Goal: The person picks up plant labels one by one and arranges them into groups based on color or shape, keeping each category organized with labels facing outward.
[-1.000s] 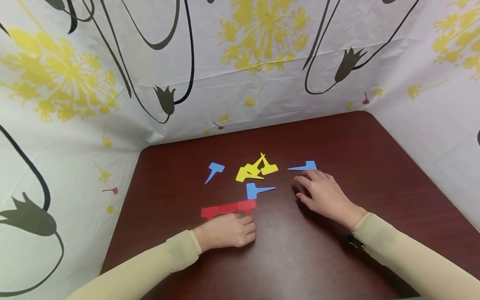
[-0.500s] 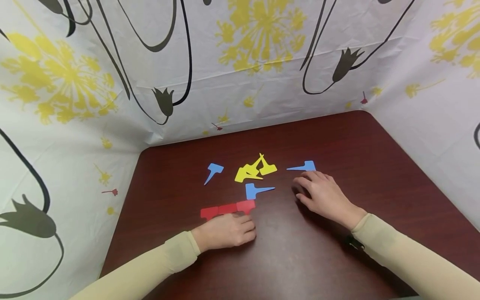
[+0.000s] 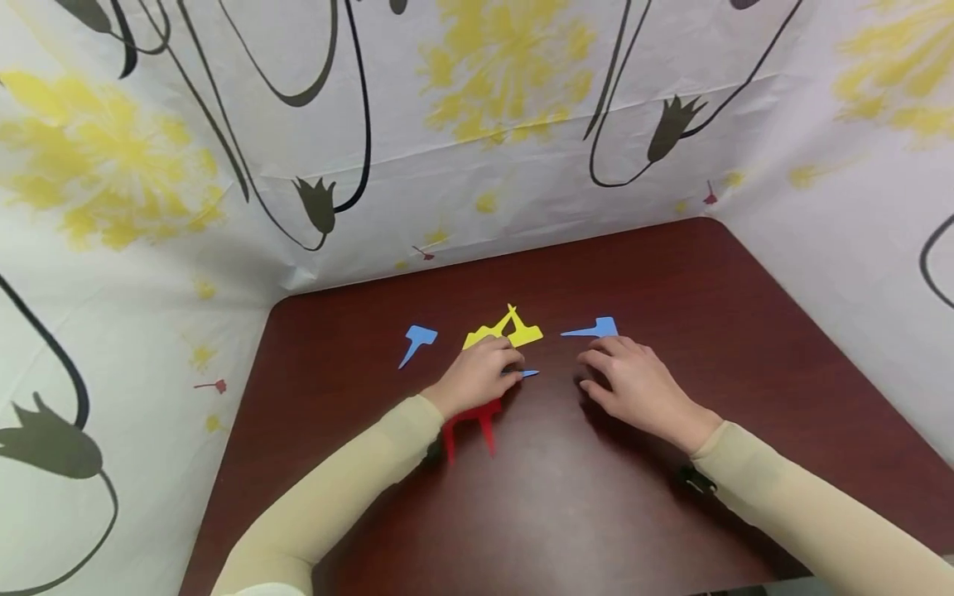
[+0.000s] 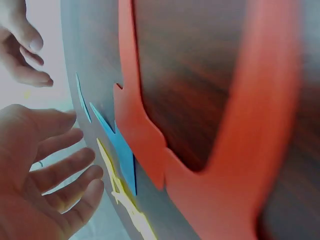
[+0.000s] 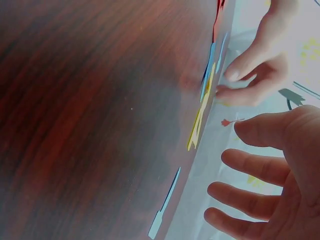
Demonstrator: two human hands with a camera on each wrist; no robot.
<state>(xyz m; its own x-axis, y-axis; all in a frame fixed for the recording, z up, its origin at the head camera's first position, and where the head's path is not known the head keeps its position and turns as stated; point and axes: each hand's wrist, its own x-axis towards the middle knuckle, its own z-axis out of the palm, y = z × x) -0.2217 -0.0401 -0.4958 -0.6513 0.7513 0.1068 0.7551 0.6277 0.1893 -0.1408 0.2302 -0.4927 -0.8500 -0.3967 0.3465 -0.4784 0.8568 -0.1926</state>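
My left hand (image 3: 480, 377) is over the middle blue T-shaped plant label, leaving only its pointed tip (image 3: 530, 373) in sight in the head view. The left wrist view shows this blue label (image 4: 122, 157) lying flat, apart from my relaxed fingers. Red plant labels (image 3: 486, 430) lie under my left wrist, partly covered by the sleeve. Just beyond the hand are overlapping yellow plant labels (image 3: 526, 333). My right hand (image 3: 643, 387) holds nothing, its fingers loosely bent near the right blue label (image 3: 605, 326).
Another blue label (image 3: 419, 338) lies at the left. The dark red-brown table (image 3: 633, 513) has a rounded back edge against a patterned white cloth (image 3: 417, 182), which also hangs along both sides.
My left hand has moved away from the red labels, up and slightly right, to over the middle blue label. Red stems are now uncovered. My right hand stays by the right blue label.
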